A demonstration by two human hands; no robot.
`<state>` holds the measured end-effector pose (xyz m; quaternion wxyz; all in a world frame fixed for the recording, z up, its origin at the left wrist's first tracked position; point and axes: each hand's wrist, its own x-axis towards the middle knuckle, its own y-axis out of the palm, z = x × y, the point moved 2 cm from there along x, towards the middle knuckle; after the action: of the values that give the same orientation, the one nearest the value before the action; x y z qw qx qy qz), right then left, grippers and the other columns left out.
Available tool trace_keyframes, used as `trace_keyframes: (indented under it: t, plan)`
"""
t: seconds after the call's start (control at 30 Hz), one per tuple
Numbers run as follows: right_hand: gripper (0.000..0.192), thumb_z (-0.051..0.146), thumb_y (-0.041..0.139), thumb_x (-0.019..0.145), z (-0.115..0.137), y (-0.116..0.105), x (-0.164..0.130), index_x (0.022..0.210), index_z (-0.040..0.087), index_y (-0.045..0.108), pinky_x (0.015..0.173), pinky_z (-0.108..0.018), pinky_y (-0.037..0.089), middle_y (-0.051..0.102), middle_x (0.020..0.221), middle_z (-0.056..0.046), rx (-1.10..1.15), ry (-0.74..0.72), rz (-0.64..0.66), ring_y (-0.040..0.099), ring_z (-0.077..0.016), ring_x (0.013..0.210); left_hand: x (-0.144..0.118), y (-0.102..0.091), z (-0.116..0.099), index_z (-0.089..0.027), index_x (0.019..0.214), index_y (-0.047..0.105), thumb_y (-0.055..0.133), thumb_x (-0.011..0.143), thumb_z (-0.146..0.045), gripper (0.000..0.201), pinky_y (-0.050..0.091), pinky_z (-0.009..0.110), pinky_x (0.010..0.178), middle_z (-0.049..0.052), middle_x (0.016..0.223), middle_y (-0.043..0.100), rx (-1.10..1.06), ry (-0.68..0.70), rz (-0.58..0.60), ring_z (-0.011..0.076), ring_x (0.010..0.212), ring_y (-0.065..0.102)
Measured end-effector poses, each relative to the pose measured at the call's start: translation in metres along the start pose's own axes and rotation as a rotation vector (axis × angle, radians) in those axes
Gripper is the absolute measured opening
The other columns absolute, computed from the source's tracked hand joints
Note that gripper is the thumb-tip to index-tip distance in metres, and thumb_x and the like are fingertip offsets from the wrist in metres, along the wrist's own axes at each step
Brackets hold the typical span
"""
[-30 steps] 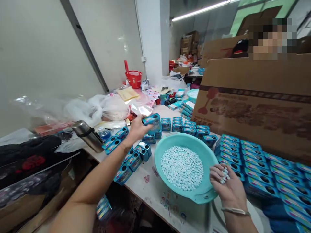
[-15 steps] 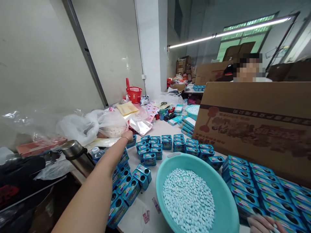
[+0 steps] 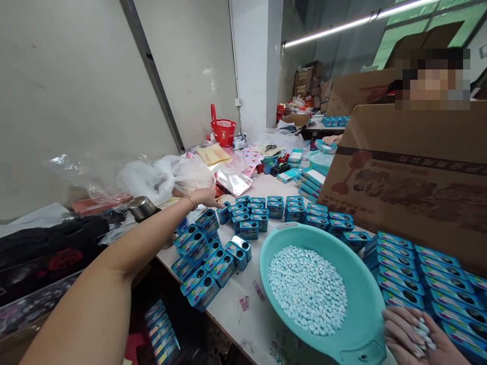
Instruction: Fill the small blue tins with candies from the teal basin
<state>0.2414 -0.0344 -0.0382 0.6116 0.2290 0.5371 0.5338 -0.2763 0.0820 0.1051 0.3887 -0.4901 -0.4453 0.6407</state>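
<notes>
Left hand: left hand [image 3: 203, 196] stretched out flat beyond the teal basin [image 3: 365, 324], fingers spread and holding nothing, over the far blue tins [image 3: 249, 223]; a clear plastic bag [image 3: 167, 177] lies just behind it
Right hand: right hand [image 3: 413, 338] at the basin's near rim, palm up, cupped around a few white tablets [image 3: 421, 336]
Basin: full of pale tablets [image 3: 308, 289]; more blue tins [image 3: 403, 268] ranked to its right, before a cardboard box [image 3: 414, 177]

I'm looking at a pale wall [image 3: 76, 76] running along the left, a white pillar [image 3: 256, 66] standing farther back, and a strip light [image 3: 342, 25] glowing overhead.
</notes>
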Motion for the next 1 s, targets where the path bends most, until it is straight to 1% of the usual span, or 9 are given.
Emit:
trace_keyframes:
  t: [0.1, 0.23, 0.33, 0.43, 0.53, 0.6, 0.73, 0.83, 1.0]
  plan:
    - [0.025, 0.002, 0.038, 0.086, -0.018, 0.020, -0.006, 0.076, 0.024, 0.034, 0.033, -0.018, 0.029, 0.040, 0.056, 0.008, 0.019, 0.021, -0.023, 0.038, -0.0071, 0.034, -0.033, 0.017, -0.001, -0.016, 0.107, 0.068, 0.073, 0.062, -0.066, 0.068, 0.049, 0.036, 0.088, 0.016, 0.115, 0.070, 0.028, -0.059, 0.039, 0.0341, 0.106, 0.065]
    - [0.024, 0.002, 0.039, 0.086, -0.024, 0.031, -0.022, 0.076, 0.023, 0.036, 0.032, -0.017, 0.028, 0.042, 0.057, 0.008, 0.059, 0.004, 0.023, 0.039, -0.0065, 0.034, -0.056, 0.031, -0.013, -0.016, 0.109, 0.066, 0.081, 0.058, -0.045, 0.061, 0.051, 0.031, 0.080, 0.016, 0.116, 0.070, 0.041, -0.121, -0.017, 0.0326, 0.104, 0.066]
    - [0.025, 0.000, 0.043, 0.082, -0.013, 0.021, -0.037, 0.076, 0.023, 0.036, 0.033, -0.017, 0.029, 0.042, 0.057, 0.008, 0.102, -0.053, 0.073, 0.041, -0.0066, 0.035, -0.069, 0.016, -0.027, -0.017, 0.114, 0.062, 0.075, 0.065, -0.040, 0.056, 0.050, 0.031, 0.080, 0.014, 0.117, 0.069, 0.049, -0.101, -0.128, 0.0308, 0.106, 0.065]
    - [0.025, 0.000, 0.047, 0.081, 0.003, 0.007, -0.055, 0.077, 0.022, 0.037, 0.034, -0.016, 0.030, 0.043, 0.058, 0.008, 0.154, -0.116, 0.117, 0.042, -0.0065, 0.037, -0.089, -0.012, -0.059, -0.018, 0.118, 0.059, 0.065, 0.075, -0.043, 0.050, 0.048, 0.032, 0.084, 0.011, 0.115, 0.069, 0.038, 0.018, -0.271, 0.0296, 0.107, 0.064]
    - [0.024, 0.004, 0.050, 0.082, 0.020, -0.002, -0.076, 0.076, 0.023, 0.036, 0.033, -0.016, 0.029, 0.044, 0.059, 0.008, 0.198, -0.199, 0.160, 0.043, -0.0064, 0.039, -0.118, -0.030, -0.121, -0.018, 0.112, 0.061, 0.064, 0.076, -0.047, 0.047, 0.047, 0.037, 0.089, 0.007, 0.098, 0.071, -0.085, 0.273, -0.434, 0.0280, 0.096, 0.065]
    - [0.023, 0.006, 0.050, 0.084, 0.031, -0.005, -0.088, 0.075, 0.023, 0.036, 0.033, -0.016, 0.028, 0.044, 0.059, 0.008, 0.205, -0.255, 0.186, 0.042, -0.0060, 0.039, -0.143, -0.025, -0.177, -0.019, 0.104, 0.064, 0.066, 0.075, -0.049, 0.042, 0.041, 0.045, 0.100, 0.002, 0.085, 0.069, -0.190, 0.495, -0.487, 0.0254, 0.089, 0.064]
    - [0.019, 0.011, 0.049, 0.088, 0.047, -0.016, -0.110, 0.077, 0.022, 0.038, 0.034, -0.015, 0.029, 0.046, 0.060, 0.008, 0.226, -0.315, 0.203, 0.042, -0.0052, 0.040, -0.192, 0.021, -0.295, -0.022, 0.100, 0.064, 0.066, 0.078, -0.047, 0.033, 0.014, 0.059, 0.116, 0.001, 0.085, 0.069, -0.273, 0.880, -0.449, 0.0257, 0.096, 0.061]
    - [0.017, 0.015, 0.048, 0.091, 0.055, -0.033, -0.123, 0.078, 0.022, 0.040, 0.035, -0.015, 0.030, 0.047, 0.060, 0.007, 0.242, -0.354, 0.209, 0.043, -0.0056, 0.041, -0.210, 0.066, -0.366, -0.021, 0.096, 0.063, 0.066, 0.080, -0.037, 0.023, 0.011, 0.061, 0.116, 0.006, 0.092, 0.070, -0.263, 1.019, -0.385, 0.0284, 0.102, 0.060]
    - [0.014, 0.016, 0.050, 0.091, 0.065, -0.059, -0.137, 0.080, 0.022, 0.043, 0.033, -0.016, 0.030, 0.047, 0.059, 0.008, 0.284, -0.431, 0.188, 0.041, -0.0059, 0.039, -0.207, 0.115, -0.430, -0.019, 0.099, 0.062, 0.065, 0.080, -0.031, 0.023, 0.014, 0.061, 0.116, 0.010, 0.100, 0.071, -0.153, 1.096, -0.280, 0.0311, 0.108, 0.059]
